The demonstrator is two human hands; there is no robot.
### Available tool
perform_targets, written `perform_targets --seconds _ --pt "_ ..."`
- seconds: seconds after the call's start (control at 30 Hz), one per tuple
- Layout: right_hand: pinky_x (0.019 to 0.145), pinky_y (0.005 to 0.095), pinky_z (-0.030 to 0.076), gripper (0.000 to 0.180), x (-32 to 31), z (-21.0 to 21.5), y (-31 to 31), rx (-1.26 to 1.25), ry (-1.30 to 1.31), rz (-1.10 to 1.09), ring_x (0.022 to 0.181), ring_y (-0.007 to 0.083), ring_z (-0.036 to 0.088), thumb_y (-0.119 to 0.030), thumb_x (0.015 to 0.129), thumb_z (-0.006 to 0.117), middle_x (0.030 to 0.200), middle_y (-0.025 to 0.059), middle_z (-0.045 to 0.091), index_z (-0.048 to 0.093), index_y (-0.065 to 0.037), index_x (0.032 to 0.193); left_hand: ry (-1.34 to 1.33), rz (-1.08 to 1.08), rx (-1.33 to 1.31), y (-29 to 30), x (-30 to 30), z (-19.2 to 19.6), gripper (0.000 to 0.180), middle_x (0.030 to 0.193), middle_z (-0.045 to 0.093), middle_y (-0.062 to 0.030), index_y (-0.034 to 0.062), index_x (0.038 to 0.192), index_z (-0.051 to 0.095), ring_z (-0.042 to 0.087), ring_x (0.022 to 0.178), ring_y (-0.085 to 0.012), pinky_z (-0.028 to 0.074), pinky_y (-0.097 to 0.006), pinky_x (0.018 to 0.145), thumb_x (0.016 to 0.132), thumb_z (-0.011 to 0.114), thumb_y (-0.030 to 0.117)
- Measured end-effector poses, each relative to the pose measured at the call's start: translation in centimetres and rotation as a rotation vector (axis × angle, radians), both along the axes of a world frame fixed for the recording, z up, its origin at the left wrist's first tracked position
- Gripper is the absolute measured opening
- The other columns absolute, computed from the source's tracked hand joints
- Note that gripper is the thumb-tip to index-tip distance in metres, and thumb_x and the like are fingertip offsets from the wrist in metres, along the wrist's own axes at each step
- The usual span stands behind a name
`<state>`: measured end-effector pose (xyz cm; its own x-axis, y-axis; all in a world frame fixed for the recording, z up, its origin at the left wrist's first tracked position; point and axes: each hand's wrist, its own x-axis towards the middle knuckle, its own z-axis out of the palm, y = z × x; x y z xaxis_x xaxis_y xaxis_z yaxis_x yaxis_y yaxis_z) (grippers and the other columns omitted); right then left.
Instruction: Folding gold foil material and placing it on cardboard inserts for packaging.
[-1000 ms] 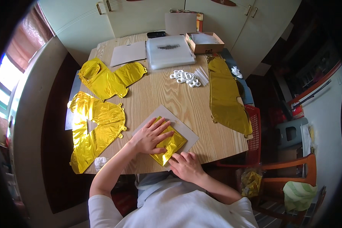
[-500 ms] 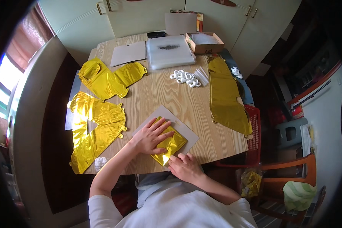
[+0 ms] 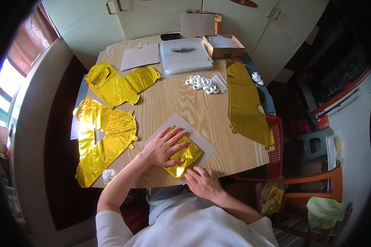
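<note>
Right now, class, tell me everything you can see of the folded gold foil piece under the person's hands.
The folded gold foil piece is shiny, crinkled metallic film, folded into a compact, roughly oblong packet. It lies flat and slanted on a grey card sheet near the front edge of the wooden table. The left hand presses flat on its upper left part; the right hand touches its lower corner with the fingertips.
</note>
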<state>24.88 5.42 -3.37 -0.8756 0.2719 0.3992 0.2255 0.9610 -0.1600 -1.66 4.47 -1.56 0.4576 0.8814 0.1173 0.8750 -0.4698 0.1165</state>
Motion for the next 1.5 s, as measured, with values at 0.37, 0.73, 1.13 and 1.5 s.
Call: perform_targets --seconds 0.37,0.73,1.13,1.5 --pt "0.086 0.0352 0.037 0.04 0.1 0.5 -0.2 -0.023 -0.015 -0.07 0.113 0.0169 0.044 -0.03 0.082 0.068 0.127 -0.0018 0.052 0.06 -0.015 0.119 0.011 -0.009 -0.01 0.1 -0.1 0.0 0.088 0.152 0.032 -0.0191 0.0158 0.143 0.043 0.027 0.142 -0.039 0.018 -0.054 0.116 0.079 0.045 0.077" --pt "0.08 0.0325 0.038 0.033 -0.2 0.0 -0.6 0.059 0.032 -0.032 0.104 0.0125 0.045 -0.026 0.079 0.068 0.117 -0.0071 0.056 0.068 -0.015 0.111 0.003 -0.004 -0.032 0.1 0.0 0.1 0.104 0.153 0.031 -0.0187 0.0157 0.143 0.042 0.024 0.143 -0.0381 0.015 -0.053 0.117 0.066 0.05 0.086" --pt "0.08 0.0329 0.036 0.04 0.2 0.4 -1.6 0.023 0.008 -0.024 0.101 0.0139 0.048 -0.034 0.082 0.065 0.123 -0.0039 0.058 0.064 -0.015 0.118 0.0 0.0 -0.051 0.0 0.0 0.7 0.104 0.153 0.03 -0.0184 0.0155 0.144 0.041 0.024 0.143 -0.0371 0.016 -0.052 0.117 0.066 0.055 0.083" --pt "0.083 0.0378 0.037 0.046 -0.2 0.1 -2.4 0.076 -0.063 -0.142 0.101 0.0182 0.047 -0.048 0.084 0.063 0.125 -0.0058 0.054 0.062 -0.02 0.12 -0.054 -0.012 -0.031 -0.1 -0.1 0.6 0.114 0.151 0.034 -0.0182 0.0162 0.143 0.043 0.028 0.141 -0.0388 0.019 -0.055 0.116 0.054 0.062 0.085"
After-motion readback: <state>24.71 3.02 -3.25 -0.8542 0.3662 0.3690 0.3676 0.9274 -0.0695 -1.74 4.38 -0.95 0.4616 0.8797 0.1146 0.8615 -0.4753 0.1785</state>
